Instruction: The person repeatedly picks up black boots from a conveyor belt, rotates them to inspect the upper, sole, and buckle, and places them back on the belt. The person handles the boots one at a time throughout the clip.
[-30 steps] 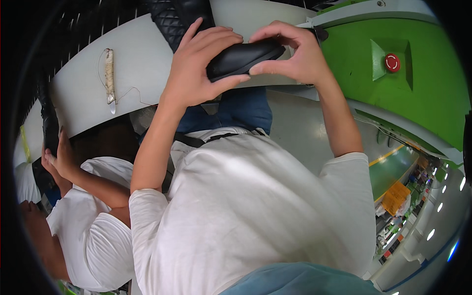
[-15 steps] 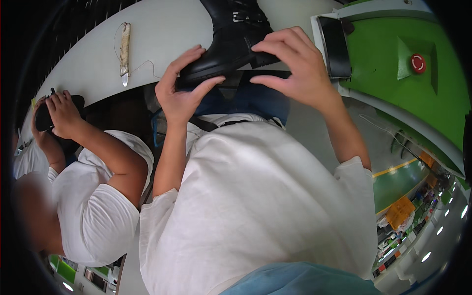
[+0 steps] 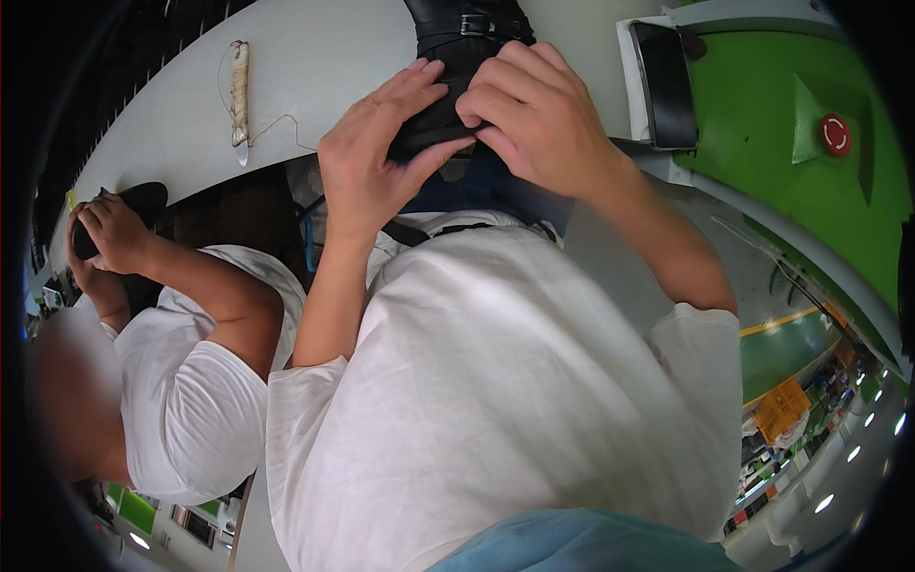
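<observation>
Up at the near edge of the white table (image 3: pixel 315 86), a black boot (image 3: pixel 457 57) with a buckled strap stands with its lower part covered by both hands; the left hand (image 3: pixel 376 162) lies against the boot's left side, its fingers (image 3: pixel 405 91) stretched out and held close together along the leather, thumb pressed in beneath; the right hand (image 3: pixel 538 119) wraps over the boot from the right, fingers curled and pressed together on the front of it, just touching the left thumb; left of the boot, well apart on the table, lies a pale knife-like tool (image 3: pixel 238 91) with a thin cord trailing from it; right of the boot, a dark flat phone-like slab (image 3: pixel 665 86) rests on a white sheet, and beyond that a green machine surface (image 3: pixel 762 114) carries a red round button (image 3: pixel 835 134); far left of the boot, another person's hands (image 3: pixel 105 234) clasp a dark object at the table's edge.
</observation>
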Demonstrator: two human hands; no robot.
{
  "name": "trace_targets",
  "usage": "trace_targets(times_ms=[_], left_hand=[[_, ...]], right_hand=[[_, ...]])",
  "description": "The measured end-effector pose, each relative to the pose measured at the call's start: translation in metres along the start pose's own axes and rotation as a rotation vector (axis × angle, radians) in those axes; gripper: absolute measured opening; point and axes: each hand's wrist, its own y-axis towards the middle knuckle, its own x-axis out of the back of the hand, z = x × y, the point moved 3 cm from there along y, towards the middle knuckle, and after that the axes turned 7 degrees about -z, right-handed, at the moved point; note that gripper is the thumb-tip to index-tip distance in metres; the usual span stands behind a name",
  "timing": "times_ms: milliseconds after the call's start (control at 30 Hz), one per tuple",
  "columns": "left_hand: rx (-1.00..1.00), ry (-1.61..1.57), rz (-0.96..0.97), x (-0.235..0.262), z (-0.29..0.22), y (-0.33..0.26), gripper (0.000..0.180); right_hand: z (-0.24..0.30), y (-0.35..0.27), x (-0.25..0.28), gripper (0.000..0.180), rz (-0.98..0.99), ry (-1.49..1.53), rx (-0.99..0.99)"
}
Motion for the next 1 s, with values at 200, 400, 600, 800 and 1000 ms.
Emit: trace_targets(times_ms=[200, 400, 600, 800, 1000], left_hand=[[0.031, -0.016, -0.062, -0.002, 0.007, 0.006, 0.046], [0.083, -0.043, -0.086, -0.004, 0.003, 0.009, 0.037], [0.041, -0.029, -0.099, -0.007, 0.002, 0.013, 0.035], [0.040, 0.002, -0.074, -0.007, 0.000, 0.012, 0.034], [0.029, -0.058, -0.146, -0.006, 0.003, 0.002, 0.037]], right_hand=[[-0.016, 0.024, 0.002, 0.028, 0.100, 0.233, -0.179], [-0.025, 0.029, 0.015, 0.040, 0.122, 0.289, -0.244], [-0.048, 0.010, 0.027, 0.052, 0.103, 0.323, -0.273], [-0.058, 0.000, 0.017, 0.052, 0.032, 0.442, -0.314], [-0.057, -0.029, 0.009, 0.097, -0.253, 0.557, -0.636]])
